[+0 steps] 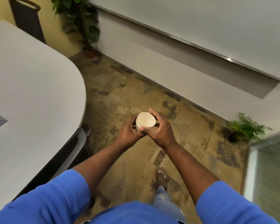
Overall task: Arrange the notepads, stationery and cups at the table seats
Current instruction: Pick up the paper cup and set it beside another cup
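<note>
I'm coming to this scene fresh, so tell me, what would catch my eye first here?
The white paper cups, seemingly nested, stand out at centre, held over the patterned floor by the left hand and the right hand, both arms in blue sleeves. The big white table curves in on the left, and a tall potted plant stands in the far corner.

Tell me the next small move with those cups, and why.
Probably slide the top cup free of the lower cup: the left hand grips the lower one, the right hand pinches the top rim, and both are over the floor, beside the table.
</note>
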`<state>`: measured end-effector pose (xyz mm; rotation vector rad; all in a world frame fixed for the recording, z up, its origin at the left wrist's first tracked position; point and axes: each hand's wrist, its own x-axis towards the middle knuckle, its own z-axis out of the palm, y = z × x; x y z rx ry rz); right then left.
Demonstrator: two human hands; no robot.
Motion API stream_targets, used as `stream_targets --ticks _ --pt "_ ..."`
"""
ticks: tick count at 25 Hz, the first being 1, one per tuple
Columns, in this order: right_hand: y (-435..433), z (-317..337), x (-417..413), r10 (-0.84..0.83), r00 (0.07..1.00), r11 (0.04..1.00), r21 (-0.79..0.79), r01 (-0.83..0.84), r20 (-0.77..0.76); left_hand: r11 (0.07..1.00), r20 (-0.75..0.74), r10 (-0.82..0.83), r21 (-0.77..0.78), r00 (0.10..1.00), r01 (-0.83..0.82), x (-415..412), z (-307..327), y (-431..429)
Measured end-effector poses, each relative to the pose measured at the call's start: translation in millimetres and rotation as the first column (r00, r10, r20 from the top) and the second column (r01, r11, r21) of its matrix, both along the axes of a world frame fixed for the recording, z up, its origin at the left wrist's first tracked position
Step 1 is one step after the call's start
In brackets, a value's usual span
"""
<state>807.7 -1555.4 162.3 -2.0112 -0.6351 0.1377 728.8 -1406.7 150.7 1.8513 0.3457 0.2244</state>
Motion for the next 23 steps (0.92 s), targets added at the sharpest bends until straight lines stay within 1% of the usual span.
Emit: stream_targets --ticks 2,4,7,10,13,16,18,21,23 --pt "23 -5 55 0.094 0.995 0.995 0.008 -0.095 0.025 0.996 -0.003 0.087 0.027 0.996 -0.087 41 -3 14" --pt "50 -5 111 0.222 0.974 0.975 0.016 -0.223 0.031 0.975 -0.016 0.218 0.032 0.976 -0.218 79 -3 29" --pt "89 3 176 0.407 0.913 0.913 0.003 -0.407 0.030 0.912 -0.049 0.409 0.045 0.911 -0.407 120 4 44" --pt "133 7 220 0.547 0.836 0.837 -0.015 -0.546 0.040 0.855 -0.041 0.518 0.048 0.854 -0.516 147 9 63" --pt "183 8 243 0.655 0.755 0.755 -0.014 -0.655 0.028 0.772 -0.040 0.635 0.081 0.772 -0.631 165 13 92" --pt "241 3 256 0.737 0.676 0.676 -0.007 -0.737 0.017 0.698 -0.026 0.715 0.077 0.699 -0.712 173 9 133" --pt "275 -1 260 0.771 0.636 0.636 0.001 -0.772 0.025 0.661 -0.006 0.748 0.087 0.663 -0.745 175 4 162" --pt "339 2 261 0.817 0.576 0.576 0.006 -0.818 0.011 0.556 -0.010 0.830 0.080 0.557 -0.827 172 -4 218" --pt "382 7 260 0.843 0.538 0.538 0.027 -0.843 0.007 0.502 -0.006 0.865 0.063 0.503 -0.863 167 -2 254"
